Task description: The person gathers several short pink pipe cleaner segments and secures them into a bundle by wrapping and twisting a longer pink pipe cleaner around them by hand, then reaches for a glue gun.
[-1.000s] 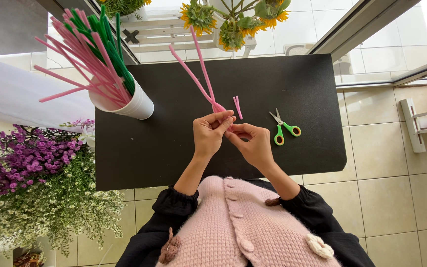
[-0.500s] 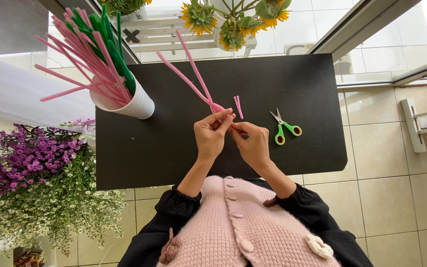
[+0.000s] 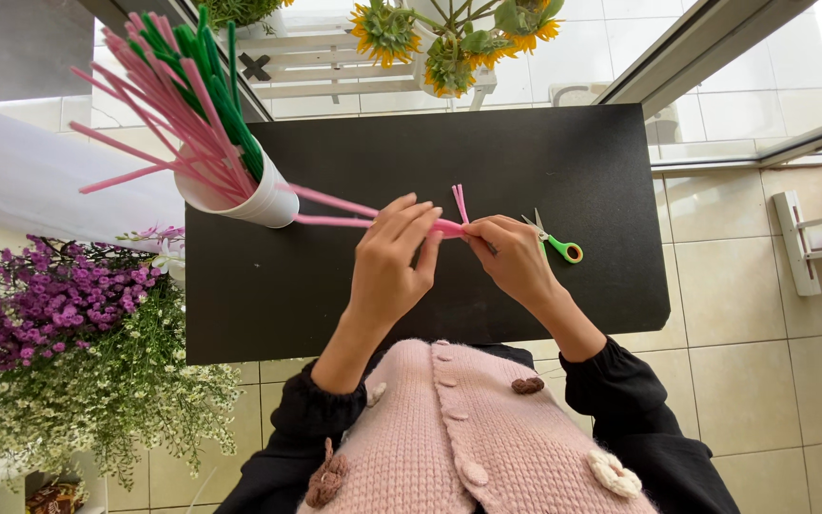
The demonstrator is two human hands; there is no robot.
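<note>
A: Nearest the camera, a pink knitted cardigan with black sleeves is seen, and both forearms are stretched out over the black table.

B: And the hands?

A: The left hand is closed over the pink pipe cleaners, fingers together and clamped on the stems just left of the join. The right hand is pinched on the same bundle from the other side, fingertips tight where short pink ends stick up. The bundle is held above the table's middle, seemingly so the join can be kept firm from both sides.

B: What lies just beyond?

A: Green-handled scissors are laid right of the right hand, within easy reach. Far left, a white cup is stuffed with pink and green pipe cleaners. Purple and white flowers are seen on the left, sunflowers past the far edge.
</note>
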